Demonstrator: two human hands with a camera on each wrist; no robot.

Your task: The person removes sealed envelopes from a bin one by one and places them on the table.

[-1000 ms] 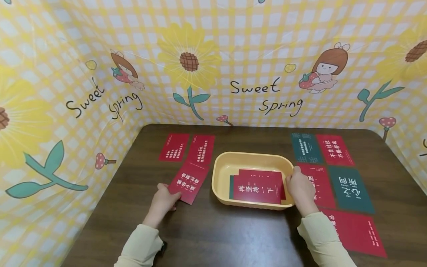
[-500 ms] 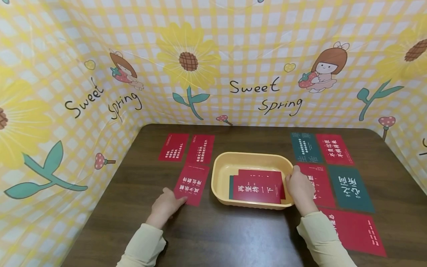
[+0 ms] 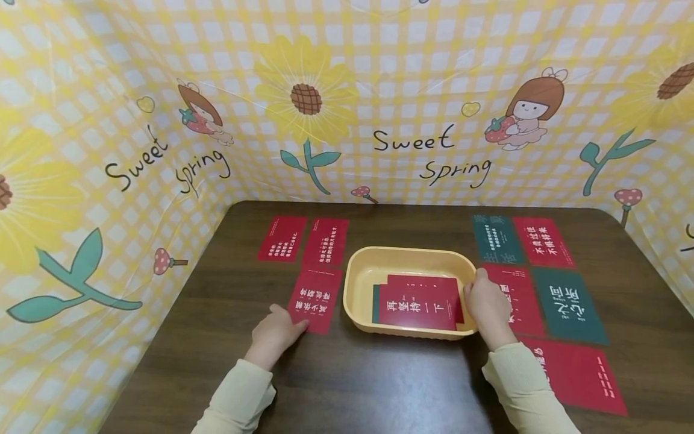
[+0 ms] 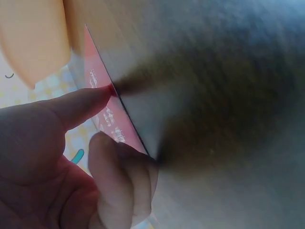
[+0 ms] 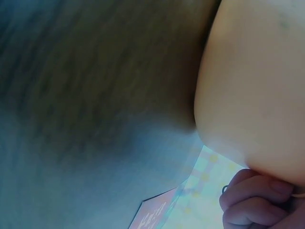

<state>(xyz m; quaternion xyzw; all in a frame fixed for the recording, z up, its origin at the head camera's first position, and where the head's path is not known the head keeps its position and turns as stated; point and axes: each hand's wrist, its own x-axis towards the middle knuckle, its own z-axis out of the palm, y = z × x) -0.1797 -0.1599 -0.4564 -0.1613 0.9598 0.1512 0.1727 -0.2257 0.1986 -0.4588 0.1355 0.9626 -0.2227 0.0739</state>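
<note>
Head view: a person is sitting at a dark wooden table (image 3: 379, 386) with a yellow tray (image 3: 358, 283) at its centre.
Left hand: the left hand (image 3: 275, 335) is resting at about 8 o'clock from the tray, its fingers touching the near edge of a red card (image 3: 315, 299).
Left hand grasp: in the left wrist view the thumb and a curled finger are pinching the card's near edge (image 4: 116, 126), so the hand is grasping the card.
Red card: it is lying flat on the table just beside the tray's left wall, at 9 o'clock from the tray.
Right hand: the right hand (image 3: 490, 307) is sitting at 3 o'clock on the tray, its fingers curling over the right rim and grasping it.
Right wrist view: the tray's outer wall (image 5: 252, 95) is filling the upper right, with curled fingers (image 5: 252, 200) showing under it.
Tray contents: a stack of red cards (image 3: 420, 304) is lying inside, with a green edge showing at its left.
Other cards, left: two red cards (image 3: 303, 240) are lying at 10 o'clock from the tray.
Other cards, right: red and green cards (image 3: 564, 301) are spreading from 2 to 4 o'clock, partly overlapping.
Backdrop: a yellow checked sheet (image 3: 347, 90) with sunflowers is standing behind the table.
</note>
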